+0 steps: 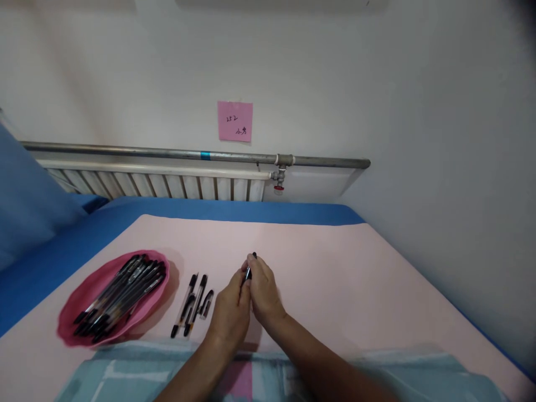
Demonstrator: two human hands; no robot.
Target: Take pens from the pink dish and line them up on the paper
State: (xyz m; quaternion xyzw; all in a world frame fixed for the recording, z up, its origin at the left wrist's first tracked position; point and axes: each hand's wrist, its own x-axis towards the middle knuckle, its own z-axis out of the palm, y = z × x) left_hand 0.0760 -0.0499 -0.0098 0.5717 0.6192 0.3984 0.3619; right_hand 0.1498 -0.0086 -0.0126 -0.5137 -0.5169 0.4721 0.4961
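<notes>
Left hand (231, 311) and right hand (266, 291): grip closed on one pen (248, 272), mostly hidden, so length unclear. Probably light, stiff, slick; mid-length suits holding.

Deep pink noted on basket (70, 319), black and clear recorded on pens (125, 293), pale pink seen on tabletop (343, 279), bordered in blue cloth (251, 210), pink paper note (235, 125) marked in black, grey pipe (167, 152) banded with turquoise, radiator (208, 188) white, valve handle (278, 188) red, aqua fabric (138, 371) white-striped.
</notes>
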